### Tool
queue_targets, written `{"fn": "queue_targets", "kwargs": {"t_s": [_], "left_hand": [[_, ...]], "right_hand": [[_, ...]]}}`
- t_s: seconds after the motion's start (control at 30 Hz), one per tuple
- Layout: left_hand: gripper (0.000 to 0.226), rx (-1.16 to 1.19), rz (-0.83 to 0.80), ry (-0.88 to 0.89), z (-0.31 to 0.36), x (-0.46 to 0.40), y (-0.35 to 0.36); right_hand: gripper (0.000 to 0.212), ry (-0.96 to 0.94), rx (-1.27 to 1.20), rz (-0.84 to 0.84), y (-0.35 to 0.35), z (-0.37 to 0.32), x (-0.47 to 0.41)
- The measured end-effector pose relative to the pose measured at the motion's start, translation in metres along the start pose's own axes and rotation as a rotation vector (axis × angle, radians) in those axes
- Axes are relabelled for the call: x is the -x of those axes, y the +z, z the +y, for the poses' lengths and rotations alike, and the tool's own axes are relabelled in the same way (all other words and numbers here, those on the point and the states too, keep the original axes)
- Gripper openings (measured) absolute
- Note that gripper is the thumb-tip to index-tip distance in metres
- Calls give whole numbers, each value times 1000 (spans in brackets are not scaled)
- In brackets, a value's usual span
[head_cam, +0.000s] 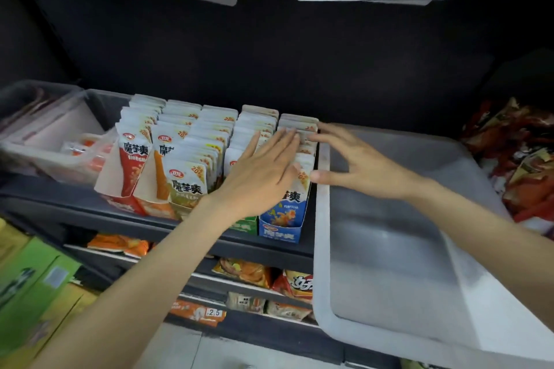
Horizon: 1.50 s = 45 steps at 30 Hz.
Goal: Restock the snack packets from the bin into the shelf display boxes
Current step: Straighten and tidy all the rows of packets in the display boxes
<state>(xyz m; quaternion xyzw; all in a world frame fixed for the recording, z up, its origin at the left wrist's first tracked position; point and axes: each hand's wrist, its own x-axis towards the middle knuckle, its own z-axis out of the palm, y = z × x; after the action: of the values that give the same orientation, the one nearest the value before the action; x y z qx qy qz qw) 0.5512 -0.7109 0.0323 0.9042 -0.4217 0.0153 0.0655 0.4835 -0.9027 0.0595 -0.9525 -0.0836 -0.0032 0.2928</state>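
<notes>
Head view: our left hand (263,171) lies flat on the snack packets (295,141) in the blue display box (283,223); right hand (356,159) spread, holding nothing. The bin (322,249) looks empty. Uneven pressure could topple packets.

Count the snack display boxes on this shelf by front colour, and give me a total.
Red display box: 1
Orange display box: 1
Olive display box: 1
Green display box: 1, mostly hidden by the left hand
Blue display box: 1
Total: 5
</notes>
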Motion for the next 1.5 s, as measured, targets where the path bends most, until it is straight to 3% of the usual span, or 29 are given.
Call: {"fn": "queue_targets", "kwargs": {"t_s": [0.1,0.27,0.33,0.47,0.57,0.77,1.07,1.2,1.27,1.33,1.4,1.5], "left_hand": [[53,-15,11,-18,0,-16,3],[56,-64,0,-28,-8,-40,0],[56,-73,0,-37,-11,-52,-1],[56,-74,-8,-47,-15,-71,-1],[56,-65,-35,-47,-16,-82,-3],[46,-88,69,-10,-20,-95,0],[31,-84,300,52,-26,-104,-5],[38,-43,477,152,-28,-74,-14],[43,-8,493,204,-25,-49,-24],[54,16,360,191,-16,-26,-30],[65,-45,149,149,-9,-13,-26],[62,-96,-30,99,-6,-14,-12]], "right_hand": [[86,76,19,0,0,7,-13],[114,194,-12,-34,-7,21,-44],[104,182,-44,-41,-10,22,-51],[63,132,-164,53,-10,25,-59],[47,129,-228,124,-6,31,-64],[25,194,-379,229,0,40,-70],[18,344,-584,333,4,38,-83],[23,334,-504,323,2,36,-77],[27,252,-329,382,-1,34,-65],[35,62,-99,374,-3,32,-51],[46,-77,148,179,-2,32,-42],[56,-41,343,-75,4,39,-42]]}}
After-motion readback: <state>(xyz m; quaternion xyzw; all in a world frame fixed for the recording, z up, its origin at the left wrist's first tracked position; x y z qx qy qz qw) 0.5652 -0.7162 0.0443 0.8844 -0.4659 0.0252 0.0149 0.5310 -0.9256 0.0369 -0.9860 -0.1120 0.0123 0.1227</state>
